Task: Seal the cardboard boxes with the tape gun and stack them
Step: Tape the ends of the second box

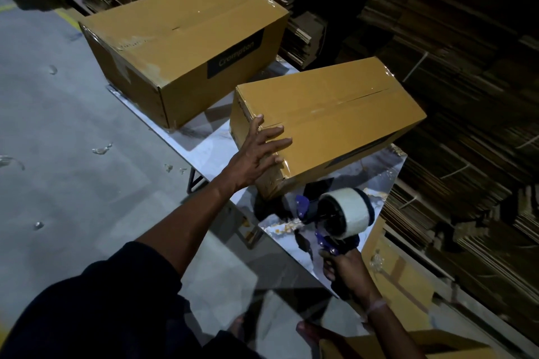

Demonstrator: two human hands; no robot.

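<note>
Dim warehouse, flattened cardboard stacks [455,73] walling the frame from 12 through 4 o'clock, grey concrete floor [58,131] at 9. A glossy marbled counter [204,148] runs diagonally through the middle.

Two boxes on it: the far box [186,46] at 11 o'clock, top seam already glossy with tape; the near box [329,119] at centre, tilted up off the counter on its lower edge. Tape shines along its top seam too.

My left hand [256,154] lies on the near box's closest corner, fingers [277,132] spread wide and flat, pressing, not gripping. My right hand [341,268] at 5 o'clock has its fingers wrapped round the handle of the tape gun [341,218], roll facing me, held clear of the box.

Reading: sealing on this box looks finished or nearly so; I'm handling it, likely turning or shifting it. Next move calls for a firmer two-sided hold, so the gun probably has to be set down before lifting the box to stack.
</note>
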